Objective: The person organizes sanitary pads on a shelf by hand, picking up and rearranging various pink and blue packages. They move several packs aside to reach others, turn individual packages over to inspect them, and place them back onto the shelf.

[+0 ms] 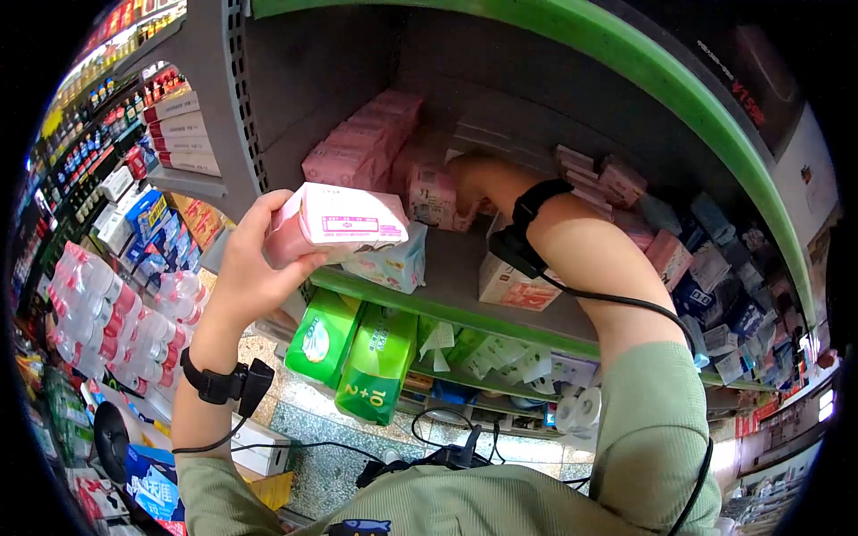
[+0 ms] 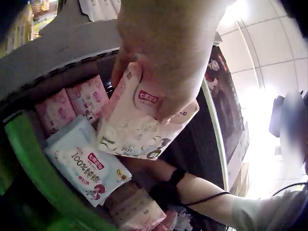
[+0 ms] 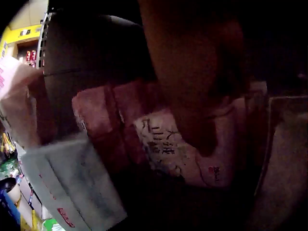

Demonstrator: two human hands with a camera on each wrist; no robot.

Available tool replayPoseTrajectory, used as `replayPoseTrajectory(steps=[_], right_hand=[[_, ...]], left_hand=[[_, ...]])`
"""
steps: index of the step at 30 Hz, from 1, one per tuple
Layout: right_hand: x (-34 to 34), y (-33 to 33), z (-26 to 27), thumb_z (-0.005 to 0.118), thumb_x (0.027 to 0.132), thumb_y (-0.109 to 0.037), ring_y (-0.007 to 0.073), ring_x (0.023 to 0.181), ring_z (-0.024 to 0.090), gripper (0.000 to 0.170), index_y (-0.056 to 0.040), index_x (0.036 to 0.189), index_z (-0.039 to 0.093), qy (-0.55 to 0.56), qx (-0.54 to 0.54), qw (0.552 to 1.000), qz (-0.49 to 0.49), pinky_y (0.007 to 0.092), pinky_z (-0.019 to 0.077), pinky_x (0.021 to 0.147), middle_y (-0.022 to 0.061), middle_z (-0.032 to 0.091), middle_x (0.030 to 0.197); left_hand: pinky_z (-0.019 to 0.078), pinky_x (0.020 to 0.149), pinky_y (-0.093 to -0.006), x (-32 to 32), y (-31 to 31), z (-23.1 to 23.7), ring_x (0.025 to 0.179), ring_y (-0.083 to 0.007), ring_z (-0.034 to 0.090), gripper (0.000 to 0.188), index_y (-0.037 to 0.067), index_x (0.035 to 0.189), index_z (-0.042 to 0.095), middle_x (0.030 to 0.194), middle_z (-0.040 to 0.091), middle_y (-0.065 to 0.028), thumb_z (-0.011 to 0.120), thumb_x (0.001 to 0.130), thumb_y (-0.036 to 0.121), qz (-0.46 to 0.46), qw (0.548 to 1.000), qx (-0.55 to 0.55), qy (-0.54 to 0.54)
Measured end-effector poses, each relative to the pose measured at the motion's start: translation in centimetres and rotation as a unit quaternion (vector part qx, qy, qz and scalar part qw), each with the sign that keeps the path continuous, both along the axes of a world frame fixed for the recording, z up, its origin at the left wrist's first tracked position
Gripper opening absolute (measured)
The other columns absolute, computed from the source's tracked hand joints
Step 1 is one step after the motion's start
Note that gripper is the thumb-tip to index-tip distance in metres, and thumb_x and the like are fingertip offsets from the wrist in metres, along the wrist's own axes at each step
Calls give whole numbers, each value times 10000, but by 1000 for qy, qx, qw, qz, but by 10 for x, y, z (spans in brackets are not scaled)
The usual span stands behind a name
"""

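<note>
My left hand holds a pink-and-white pack of sanitary pads out in front of the shelf, thumb on one side and fingers on the other. Its red label and printed cartoon show in the left wrist view. Deep in the shelf, my right hand grips a pink pack with dark lettering, the thumb lying over its front face; the fingers behind are hidden in shadow. A light blue pack stands close by at the shelf front. Beyond it is a row of pink packs.
The shelf has a green front edge. A white-and-pink box-shaped pack stands below my right wrist. Green packs stick out from the shelf beneath. Wrapped bottles are stacked at the left, and many small packs fill the right side.
</note>
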State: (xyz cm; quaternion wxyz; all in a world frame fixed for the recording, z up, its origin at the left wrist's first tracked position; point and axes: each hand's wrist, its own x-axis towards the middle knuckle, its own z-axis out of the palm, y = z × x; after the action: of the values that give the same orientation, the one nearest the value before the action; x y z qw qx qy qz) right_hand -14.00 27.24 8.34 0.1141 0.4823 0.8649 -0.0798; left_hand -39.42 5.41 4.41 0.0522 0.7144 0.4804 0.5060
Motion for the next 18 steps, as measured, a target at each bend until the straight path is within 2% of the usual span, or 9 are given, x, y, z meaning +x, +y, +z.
replayPoseTrajectory(steps=[3, 5, 8, 11, 12, 13, 15, 17, 18], right_hand=[[3, 0, 19, 786, 687, -240, 289, 1168, 511, 762, 0, 1330, 455, 12, 21, 1000, -4, 364, 432, 952, 191, 521, 1294], [15, 9, 42, 791, 678, -239, 287, 1166, 510, 770, 1, 1328, 456, 64, 31, 997, 0, 364, 431, 950, 191, 522, 1291], [63, 48, 55, 784, 679, -215, 263, 1137, 516, 771, 0, 1338, 445, 275, 19, 959, 71, 357, 428, 938, 168, 543, 1250], [108, 40, 92, 760, 692, -173, 243, 1104, 519, 784, -11, 1369, 399, 351, 14, 933, -81, 353, 422, 935, 131, 560, 1188], [127, 50, 92, 750, 719, -204, 263, 1090, 538, 731, -20, 1349, 429, 368, 71, 926, -50, 369, 444, 913, 157, 562, 1206], [142, 58, 90, 739, 745, -235, 283, 1075, 558, 680, -29, 1329, 458, 384, 127, 914, -19, 386, 465, 891, 183, 565, 1224], [158, 68, 93, 725, 757, -210, 297, 1104, 546, 681, -61, 1352, 432, 357, 194, 914, -3, 394, 463, 902, 201, 541, 1268], [164, 67, 102, 719, 726, -98, 286, 1191, 482, 815, -107, 1438, 321, 274, 215, 937, -33, 378, 416, 967, 184, 488, 1318], [168, 82, 99, 712, 729, -86, 298, 1213, 466, 817, -119, 1443, 317, 231, 231, 945, -33, 383, 413, 977, 189, 465, 1345]], left_hand=[[456, 883, -323, -2, 3, 1, 1006, -221, 592, 580, 13, 1176, 506, 1067, 600, -128, 784, 673, 89, -8, 1000, 5, 6], [455, 886, -321, -3, 5, 3, 1009, -216, 591, 581, 12, 1181, 505, 1074, 600, -124, 779, 674, 88, -9, 1000, 2, 5], [452, 905, -324, -4, 9, 6, 1053, -194, 579, 627, 25, 1228, 482, 1120, 594, -93, 773, 677, 90, 1, 1000, -9, 16], [449, 917, -323, -4, 12, 10, 1082, -179, 566, 650, 32, 1255, 469, 1155, 582, -77, 767, 680, 87, 6, 1000, -13, 7], [448, 918, -322, -2, 12, 12, 1086, -177, 562, 650, 32, 1258, 468, 1162, 579, -76, 764, 681, 86, 6, 1000, -12, 0], [452, 901, -317, 5, 11, 14, 1019, -201, 582, 595, 16, 1198, 501, 1079, 602, -106, 772, 676, 102, 8, 1000, 10, -18], [452, 899, -316, 7, 12, 14, 1017, -199, 582, 596, 12, 1197, 500, 1079, 600, -104, 773, 675, 103, 2, 1000, -1, -15], [449, 897, -317, 12, 11, 15, 1011, -198, 581, 595, 3, 1187, 503, 1081, 595, -109, 779, 670, 103, 10, 1000, -9, -9], [448, 897, -317, 14, 10, 17, 1010, -199, 580, 595, 2, 1185, 503, 1081, 594, -113, 781, 668, 102, 16, 1000, -7, 4]])
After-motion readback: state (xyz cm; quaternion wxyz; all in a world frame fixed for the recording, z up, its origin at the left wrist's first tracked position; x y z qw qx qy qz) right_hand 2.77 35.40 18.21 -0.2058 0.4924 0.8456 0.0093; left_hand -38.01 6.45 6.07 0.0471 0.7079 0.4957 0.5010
